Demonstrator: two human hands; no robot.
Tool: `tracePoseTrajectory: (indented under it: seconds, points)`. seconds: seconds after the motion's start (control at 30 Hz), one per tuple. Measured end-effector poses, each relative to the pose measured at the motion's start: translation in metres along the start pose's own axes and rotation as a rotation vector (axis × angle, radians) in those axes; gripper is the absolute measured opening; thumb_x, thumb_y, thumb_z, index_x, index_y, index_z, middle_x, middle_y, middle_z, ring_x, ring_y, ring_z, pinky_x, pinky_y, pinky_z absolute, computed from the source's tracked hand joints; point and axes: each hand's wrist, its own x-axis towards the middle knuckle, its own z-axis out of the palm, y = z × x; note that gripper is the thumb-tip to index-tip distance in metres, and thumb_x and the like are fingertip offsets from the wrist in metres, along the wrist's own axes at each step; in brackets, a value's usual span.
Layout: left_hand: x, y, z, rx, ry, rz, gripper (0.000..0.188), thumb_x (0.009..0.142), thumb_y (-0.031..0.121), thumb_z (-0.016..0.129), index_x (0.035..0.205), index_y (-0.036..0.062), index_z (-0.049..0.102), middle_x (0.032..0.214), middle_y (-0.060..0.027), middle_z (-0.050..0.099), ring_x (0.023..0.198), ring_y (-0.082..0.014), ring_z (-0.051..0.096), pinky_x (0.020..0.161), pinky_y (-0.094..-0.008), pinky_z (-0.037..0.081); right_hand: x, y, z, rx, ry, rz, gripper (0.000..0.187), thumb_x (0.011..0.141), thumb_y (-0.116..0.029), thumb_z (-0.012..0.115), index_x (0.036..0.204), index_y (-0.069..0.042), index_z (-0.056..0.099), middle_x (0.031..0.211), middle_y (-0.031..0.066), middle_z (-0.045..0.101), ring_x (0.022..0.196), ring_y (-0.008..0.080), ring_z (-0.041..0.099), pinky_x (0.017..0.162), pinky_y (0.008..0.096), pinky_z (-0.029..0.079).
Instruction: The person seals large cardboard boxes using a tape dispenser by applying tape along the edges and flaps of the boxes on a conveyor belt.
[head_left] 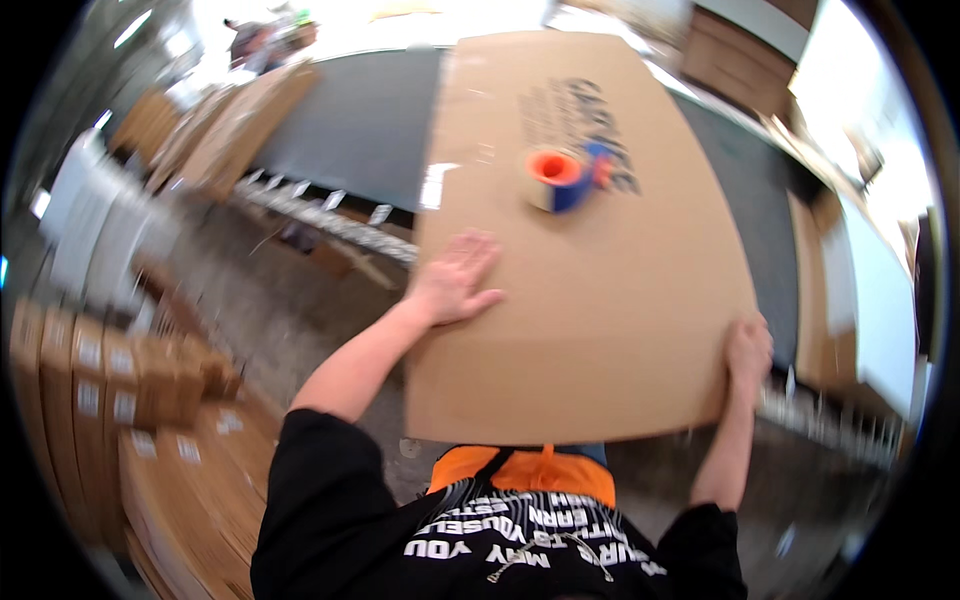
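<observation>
A large flat brown cardboard box (pixel 590 330) lies across a dark conveyor belt, its near end jutting out toward my body. My left hand (pixel 455 280) rests flat on its top near the left edge, fingers stretched out. At the right edge, my right hand (pixel 748 350) is closed around the side of the box, with its fingertips hidden. A tape dispenser (pixel 567 178), orange and blue with a roll of tape, sits on the box top beyond my left hand, near dark printing. Both hands are apart from it.
The dark conveyor belt (pixel 350 120) runs left to right under the box, with a metal side rail. Flat cartons (pixel 240 130) lean at the belt's far left. Stacked cartons (pixel 190 470) stand on the floor at lower left. An open carton with a white panel (pixel 872 300) is at right.
</observation>
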Motion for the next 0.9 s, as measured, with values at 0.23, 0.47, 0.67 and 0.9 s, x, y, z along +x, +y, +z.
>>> tracePoseTrajectory:
  seconds: [0.23,0.47,0.67,0.9]
  points:
    - [-0.072,0.01,-0.026,0.008,-0.165,0.102,0.111,0.071,0.07,0.068,0.149,-0.0023,0.033,0.154,-0.0294,0.028,0.143,-0.0525,0.018,0.12,-0.0556,0.015,-0.179,-0.104,-0.038,0.119,0.149,0.225,0.069,0.091,-0.049,0.057,0.132,0.005,0.046,0.114,0.0249,0.056,0.103,0.0409,0.055,0.089,0.0522,0.045]
    - [-0.048,0.057,0.036,0.313,0.205,0.11,0.099,0.05,0.026,0.083,0.139,0.0009,0.049,0.146,-0.0239,0.045,0.131,-0.0515,0.043,0.11,-0.0562,0.037,-0.168,-0.123,0.047,1.0,0.75,0.155,0.071,0.089,-0.042,0.051,0.137,0.007,0.032,0.125,0.0262,0.043,0.113,0.0391,0.044,0.101,0.0472,0.034]
    - [-0.053,0.04,0.024,0.298,0.197,0.04,0.092,0.053,0.022,0.082,0.137,0.0018,0.052,0.143,-0.0199,0.051,0.129,-0.0481,0.048,0.11,-0.0538,0.039,-0.206,-0.078,0.021,1.221,0.017,0.15,0.064,0.092,-0.039,0.062,0.135,0.004,0.043,0.127,0.0209,0.053,0.116,0.0326,0.052,0.101,0.0412,0.04]
    - [-0.061,0.038,0.018,0.4,0.122,-0.018,0.11,0.047,0.041,0.092,0.139,0.0003,0.048,0.143,-0.022,0.05,0.132,-0.0455,0.046,0.111,-0.0519,0.038,-0.21,-0.032,-0.026,2.254,-0.95,1.037,0.077,0.087,-0.056,0.053,0.123,0.011,0.054,0.119,0.0206,0.064,0.109,0.0298,0.062,0.097,0.042,0.048]
